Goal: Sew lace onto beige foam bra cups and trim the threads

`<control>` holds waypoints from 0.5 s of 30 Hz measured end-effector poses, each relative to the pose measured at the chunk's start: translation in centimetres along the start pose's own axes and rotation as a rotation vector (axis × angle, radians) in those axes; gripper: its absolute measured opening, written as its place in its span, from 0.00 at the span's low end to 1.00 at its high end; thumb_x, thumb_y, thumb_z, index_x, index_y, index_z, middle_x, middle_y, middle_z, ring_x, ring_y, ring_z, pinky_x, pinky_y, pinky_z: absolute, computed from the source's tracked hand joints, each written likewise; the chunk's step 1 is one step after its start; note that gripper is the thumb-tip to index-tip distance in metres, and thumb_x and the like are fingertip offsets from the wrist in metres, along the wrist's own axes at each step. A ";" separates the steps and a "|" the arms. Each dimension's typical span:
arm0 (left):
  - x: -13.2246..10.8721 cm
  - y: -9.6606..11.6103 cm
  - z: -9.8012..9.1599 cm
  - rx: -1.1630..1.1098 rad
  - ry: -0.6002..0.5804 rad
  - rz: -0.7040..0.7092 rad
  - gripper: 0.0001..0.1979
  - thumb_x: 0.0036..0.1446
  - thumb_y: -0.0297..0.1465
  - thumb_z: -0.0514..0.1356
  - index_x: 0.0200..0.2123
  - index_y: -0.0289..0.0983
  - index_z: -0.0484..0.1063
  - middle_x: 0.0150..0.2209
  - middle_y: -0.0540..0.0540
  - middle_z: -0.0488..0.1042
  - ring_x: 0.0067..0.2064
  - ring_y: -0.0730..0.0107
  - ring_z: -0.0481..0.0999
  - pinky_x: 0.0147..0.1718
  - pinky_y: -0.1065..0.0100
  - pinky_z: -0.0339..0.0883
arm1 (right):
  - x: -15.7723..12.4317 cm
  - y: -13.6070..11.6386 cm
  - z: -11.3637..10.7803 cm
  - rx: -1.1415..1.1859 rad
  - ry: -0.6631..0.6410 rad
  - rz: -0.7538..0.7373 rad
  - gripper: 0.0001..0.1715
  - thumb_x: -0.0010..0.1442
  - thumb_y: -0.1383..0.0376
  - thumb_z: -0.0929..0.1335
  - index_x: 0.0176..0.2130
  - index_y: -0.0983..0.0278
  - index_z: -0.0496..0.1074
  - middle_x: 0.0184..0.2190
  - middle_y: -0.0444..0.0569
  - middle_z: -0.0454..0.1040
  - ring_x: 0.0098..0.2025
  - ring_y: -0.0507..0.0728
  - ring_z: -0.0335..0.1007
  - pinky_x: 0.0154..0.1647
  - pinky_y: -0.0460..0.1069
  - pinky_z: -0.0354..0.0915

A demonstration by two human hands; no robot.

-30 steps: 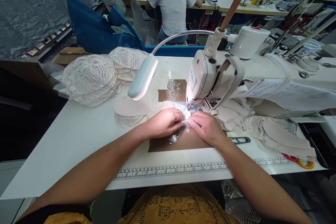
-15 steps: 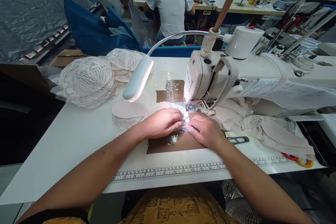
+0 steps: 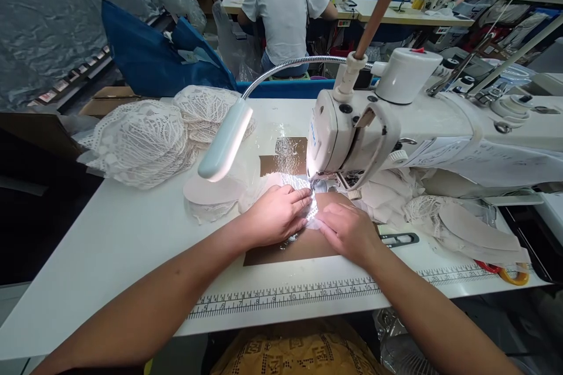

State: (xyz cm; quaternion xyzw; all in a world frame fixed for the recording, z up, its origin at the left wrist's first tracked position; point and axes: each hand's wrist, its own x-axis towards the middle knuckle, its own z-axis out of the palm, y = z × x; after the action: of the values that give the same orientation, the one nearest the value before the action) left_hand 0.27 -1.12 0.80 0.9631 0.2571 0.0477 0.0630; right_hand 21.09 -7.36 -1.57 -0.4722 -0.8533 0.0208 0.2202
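A piece of white lace fabric [image 3: 312, 210] lies under the needle area of a white sewing machine [image 3: 331, 129]. My left hand [image 3: 278, 214] rests on its left part, fingers together and gripping the lace close to the presser foot. From the right, my right hand [image 3: 349, 229] pinches the near edge of the same piece between thumb and fingers. The fingertips of both hands are close together, just in front of the needle. Part of the lace is hidden under my left hand.
A lamp [image 3: 226, 139] on a bendy neck hangs left of the machine. Stacked lace cups [image 3: 141, 143] and pale cup pieces [image 3: 213, 193] lie left. More fabric pieces [image 3: 475, 225], thread snips [image 3: 399, 239] and orange-handled scissors [image 3: 514, 276] lie right. A printed ruler [image 3: 281, 299] lines the front edge.
My left fingers have shifted forward, nearer the needle, and lie flatter on the lace. My right hand stays at the fabric's edge. The view has tilted slightly.
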 end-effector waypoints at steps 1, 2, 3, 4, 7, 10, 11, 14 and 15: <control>0.1 -0.1 0.0 0.013 0.003 0.001 0.21 0.64 0.36 0.53 0.56 0.32 0.69 0.58 0.39 0.68 0.44 0.56 0.70 0.40 0.58 0.65 | 0.0 0.0 0.1 -0.009 0.014 -0.006 0.15 0.64 0.68 0.63 0.31 0.64 0.76 0.27 0.47 0.73 0.30 0.53 0.63 0.31 0.48 0.54; 0.1 -0.3 0.1 0.028 0.006 0.002 0.21 0.64 0.36 0.53 0.56 0.31 0.69 0.58 0.39 0.68 0.44 0.55 0.70 0.40 0.58 0.64 | 0.0 0.1 0.3 -0.016 0.028 -0.013 0.14 0.64 0.68 0.63 0.32 0.64 0.77 0.28 0.47 0.73 0.30 0.53 0.64 0.31 0.48 0.54; 0.2 -0.4 0.1 0.042 0.010 0.005 0.21 0.65 0.36 0.52 0.56 0.32 0.69 0.58 0.39 0.68 0.45 0.55 0.70 0.40 0.58 0.64 | 0.0 0.1 0.4 -0.023 0.040 -0.018 0.13 0.63 0.69 0.63 0.33 0.64 0.77 0.28 0.47 0.74 0.30 0.54 0.64 0.31 0.48 0.54; 0.2 -0.5 0.1 0.055 0.018 0.008 0.20 0.66 0.35 0.51 0.55 0.32 0.69 0.58 0.38 0.69 0.45 0.56 0.69 0.40 0.58 0.63 | 0.0 0.2 0.5 -0.029 0.047 -0.021 0.13 0.63 0.69 0.63 0.34 0.64 0.77 0.29 0.48 0.74 0.31 0.54 0.64 0.31 0.48 0.54; 0.2 -0.5 0.2 0.073 0.034 0.031 0.18 0.67 0.32 0.48 0.54 0.32 0.70 0.57 0.38 0.69 0.44 0.59 0.70 0.40 0.60 0.61 | 0.0 0.2 0.6 -0.052 0.034 -0.018 0.12 0.62 0.71 0.63 0.37 0.65 0.77 0.29 0.48 0.74 0.31 0.54 0.63 0.31 0.48 0.54; 0.0 -0.6 0.5 0.072 0.040 0.056 0.18 0.67 0.28 0.48 0.54 0.32 0.70 0.58 0.38 0.69 0.45 0.59 0.70 0.41 0.60 0.61 | 0.0 0.1 0.4 -0.075 0.005 -0.016 0.13 0.62 0.71 0.63 0.40 0.65 0.77 0.29 0.48 0.73 0.30 0.54 0.62 0.31 0.49 0.53; -0.1 -0.6 0.6 0.074 0.044 0.058 0.17 0.66 0.27 0.48 0.54 0.32 0.69 0.58 0.38 0.69 0.46 0.59 0.69 0.42 0.60 0.60 | 0.0 0.1 0.3 -0.078 -0.003 -0.015 0.14 0.62 0.71 0.63 0.41 0.65 0.76 0.29 0.48 0.73 0.31 0.54 0.62 0.31 0.49 0.53; -0.2 -0.7 0.8 0.084 0.054 0.045 0.17 0.64 0.25 0.50 0.54 0.32 0.70 0.58 0.39 0.69 0.47 0.58 0.69 0.42 0.60 0.61 | 0.0 0.1 0.2 -0.080 -0.032 0.000 0.15 0.62 0.72 0.62 0.42 0.64 0.76 0.29 0.48 0.73 0.31 0.55 0.62 0.32 0.49 0.53; -0.2 -0.8 0.8 0.086 0.056 0.037 0.17 0.64 0.25 0.50 0.54 0.32 0.70 0.58 0.40 0.69 0.46 0.58 0.69 0.42 0.59 0.61 | 0.0 0.1 0.2 -0.084 -0.042 0.008 0.15 0.61 0.72 0.62 0.42 0.64 0.77 0.29 0.48 0.73 0.31 0.55 0.62 0.31 0.49 0.53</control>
State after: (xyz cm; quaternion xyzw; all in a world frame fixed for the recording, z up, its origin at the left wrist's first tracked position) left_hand -0.16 -0.61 -0.11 0.9679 0.2425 0.0645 0.0134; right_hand 21.07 -7.25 -1.74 -0.4838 -0.8560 -0.0043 0.1823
